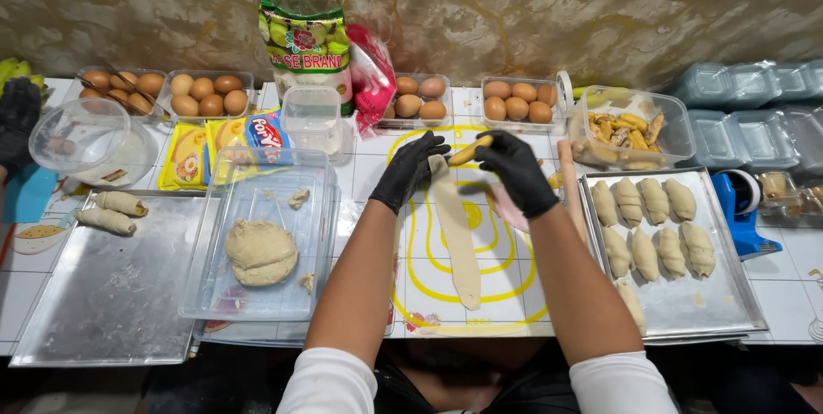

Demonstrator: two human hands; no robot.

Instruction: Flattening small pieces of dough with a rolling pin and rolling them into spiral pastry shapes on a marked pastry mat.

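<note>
Both my hands wear black gloves. My left hand (410, 170) pinches the far end of a long flat strip of dough (456, 243) that lies on a white mat with yellow lines (506, 290). A yellow banana piece (471, 151) is held by my right hand (515, 171) against that same end of the strip. The strip runs back toward me between my forearms.
A clear tub with a dough lump (261, 251) sits left of the mat, beside a metal tray (111, 294) with two rolls. A tray (677, 303) of several wrapped rolls is right, a banana container (630, 127) behind it. Egg boxes (517, 107), a flour bag (305, 45) and a bowl (81, 140) line the back.
</note>
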